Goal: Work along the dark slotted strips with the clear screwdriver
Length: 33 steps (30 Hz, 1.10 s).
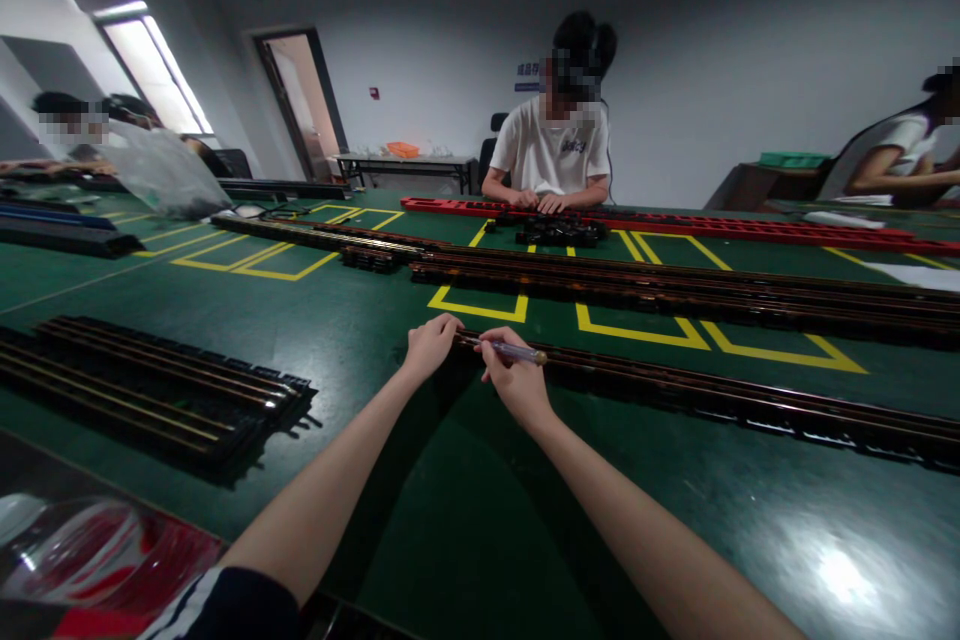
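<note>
My right hand (pixel 516 380) is closed around a small screwdriver (pixel 517 352) with a see-through purplish handle. Its tip points left, toward the end of a long dark track strip (pixel 675 382) with copper-coloured rails. That same end is gripped by my left hand (pixel 430 348), its fingers closed on it. From there the strip runs right along the green table (pixel 360 340). Whether the screwdriver's tip touches the strip is too small to tell.
Short track pieces (pixel 150 390) lie at the left, and long track strips (pixel 675 285) cross the table beyond my hands. A bottle (pixel 90 550) stands lower left. Across the table a person (pixel 555 140) handles black parts (pixel 551 228) beside a red rail (pixel 750 225).
</note>
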Each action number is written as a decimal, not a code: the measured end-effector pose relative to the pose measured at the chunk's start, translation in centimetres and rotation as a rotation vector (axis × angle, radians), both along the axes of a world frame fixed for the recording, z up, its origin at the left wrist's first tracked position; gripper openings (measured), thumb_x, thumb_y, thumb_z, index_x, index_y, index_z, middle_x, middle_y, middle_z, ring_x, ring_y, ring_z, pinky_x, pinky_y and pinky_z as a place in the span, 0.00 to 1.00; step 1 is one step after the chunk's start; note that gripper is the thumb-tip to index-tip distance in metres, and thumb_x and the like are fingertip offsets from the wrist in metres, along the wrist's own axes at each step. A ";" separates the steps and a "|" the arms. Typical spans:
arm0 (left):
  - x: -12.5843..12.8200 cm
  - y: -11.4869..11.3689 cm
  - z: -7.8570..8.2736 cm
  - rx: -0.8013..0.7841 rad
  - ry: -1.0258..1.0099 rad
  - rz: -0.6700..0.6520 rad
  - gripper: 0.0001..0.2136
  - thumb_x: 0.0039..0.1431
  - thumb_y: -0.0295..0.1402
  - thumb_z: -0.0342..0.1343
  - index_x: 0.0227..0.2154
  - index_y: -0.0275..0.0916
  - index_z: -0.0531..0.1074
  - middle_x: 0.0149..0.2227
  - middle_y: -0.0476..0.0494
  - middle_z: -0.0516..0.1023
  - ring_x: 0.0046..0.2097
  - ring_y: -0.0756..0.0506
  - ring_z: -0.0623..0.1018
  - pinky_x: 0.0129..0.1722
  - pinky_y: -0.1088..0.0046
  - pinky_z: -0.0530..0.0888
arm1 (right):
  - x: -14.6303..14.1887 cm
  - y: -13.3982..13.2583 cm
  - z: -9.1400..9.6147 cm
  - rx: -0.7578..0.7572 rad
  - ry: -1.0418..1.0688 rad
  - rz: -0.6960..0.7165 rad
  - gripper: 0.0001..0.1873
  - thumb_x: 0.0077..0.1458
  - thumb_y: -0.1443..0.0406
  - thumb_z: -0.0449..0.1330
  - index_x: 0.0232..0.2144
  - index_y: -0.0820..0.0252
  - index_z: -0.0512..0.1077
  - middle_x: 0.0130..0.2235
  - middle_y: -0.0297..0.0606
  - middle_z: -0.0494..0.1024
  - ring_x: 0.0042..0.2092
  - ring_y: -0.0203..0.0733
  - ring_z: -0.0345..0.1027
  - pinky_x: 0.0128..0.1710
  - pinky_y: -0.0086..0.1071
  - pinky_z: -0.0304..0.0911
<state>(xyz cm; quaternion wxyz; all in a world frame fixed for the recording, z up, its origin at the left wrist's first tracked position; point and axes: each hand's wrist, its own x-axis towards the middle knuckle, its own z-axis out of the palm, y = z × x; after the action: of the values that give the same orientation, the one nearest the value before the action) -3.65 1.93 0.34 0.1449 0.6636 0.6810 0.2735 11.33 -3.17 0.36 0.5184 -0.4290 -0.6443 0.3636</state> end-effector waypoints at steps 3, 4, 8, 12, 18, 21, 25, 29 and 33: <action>0.0 0.0 0.1 0.000 0.010 -0.002 0.17 0.61 0.34 0.38 0.34 0.44 0.75 0.40 0.49 0.79 0.44 0.44 0.76 0.47 0.67 0.66 | 0.0 0.1 -0.1 0.000 0.012 0.005 0.08 0.54 0.59 0.53 0.30 0.57 0.67 0.27 0.32 0.75 0.20 0.34 0.65 0.20 0.27 0.61; 0.1 0.0 0.1 -0.002 0.012 -0.001 0.17 0.61 0.34 0.38 0.34 0.44 0.75 0.40 0.49 0.79 0.44 0.44 0.76 0.47 0.68 0.66 | 0.0 0.1 -0.2 -0.001 0.011 0.004 0.08 0.54 0.59 0.53 0.31 0.57 0.67 0.27 0.32 0.75 0.20 0.34 0.65 0.20 0.27 0.61; 0.1 0.0 0.1 -0.010 0.013 0.002 0.17 0.61 0.34 0.38 0.35 0.44 0.74 0.40 0.49 0.79 0.45 0.44 0.76 0.47 0.68 0.66 | 0.0 0.1 -0.2 0.008 0.005 -0.002 0.08 0.53 0.59 0.53 0.31 0.57 0.67 0.27 0.32 0.74 0.19 0.33 0.65 0.20 0.27 0.61; 0.0 0.0 0.0 0.003 0.009 -0.009 0.17 0.61 0.34 0.38 0.34 0.44 0.74 0.39 0.49 0.79 0.44 0.44 0.76 0.47 0.68 0.65 | 0.0 0.1 -0.1 0.005 -0.011 0.000 0.08 0.54 0.60 0.52 0.31 0.57 0.67 0.27 0.32 0.74 0.20 0.34 0.65 0.20 0.27 0.61; 0.0 0.1 -0.1 0.001 0.003 -0.007 0.17 0.61 0.34 0.38 0.34 0.44 0.74 0.39 0.50 0.79 0.44 0.44 0.76 0.46 0.69 0.65 | 0.0 0.1 -0.2 0.002 -0.015 -0.004 0.07 0.54 0.60 0.52 0.31 0.57 0.67 0.27 0.32 0.75 0.20 0.34 0.65 0.20 0.27 0.62; 0.0 0.0 -0.1 0.003 0.002 -0.008 0.17 0.61 0.34 0.38 0.34 0.44 0.74 0.39 0.50 0.79 0.44 0.44 0.76 0.47 0.68 0.65 | 0.0 0.1 -0.2 0.021 -0.029 -0.005 0.08 0.54 0.60 0.52 0.30 0.57 0.67 0.27 0.33 0.75 0.20 0.34 0.65 0.20 0.28 0.61; 0.0 0.0 0.0 0.007 0.003 -0.005 0.17 0.61 0.34 0.38 0.33 0.45 0.74 0.39 0.51 0.80 0.44 0.44 0.76 0.48 0.68 0.65 | 0.0 0.1 -0.2 0.025 -0.033 -0.013 0.08 0.54 0.60 0.52 0.30 0.57 0.68 0.26 0.32 0.74 0.20 0.34 0.65 0.20 0.28 0.61; 0.0 -0.1 0.1 0.004 0.008 -0.005 0.17 0.61 0.34 0.38 0.33 0.45 0.74 0.39 0.51 0.80 0.44 0.45 0.76 0.48 0.68 0.65 | 0.1 0.0 -0.1 0.015 -0.042 -0.012 0.08 0.54 0.60 0.52 0.30 0.57 0.68 0.26 0.32 0.74 0.20 0.34 0.66 0.20 0.28 0.62; 0.1 -0.1 0.1 0.006 0.015 -0.007 0.17 0.61 0.34 0.38 0.34 0.45 0.74 0.40 0.50 0.79 0.44 0.44 0.76 0.47 0.68 0.65 | 0.1 0.1 -0.2 0.021 -0.050 -0.004 0.08 0.55 0.60 0.52 0.31 0.57 0.68 0.27 0.33 0.75 0.21 0.34 0.66 0.20 0.28 0.61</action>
<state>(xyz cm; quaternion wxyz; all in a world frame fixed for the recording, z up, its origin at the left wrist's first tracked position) -3.59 1.83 0.42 0.1387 0.6686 0.6788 0.2701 11.41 -3.04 0.11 0.5073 -0.4336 -0.6601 0.3449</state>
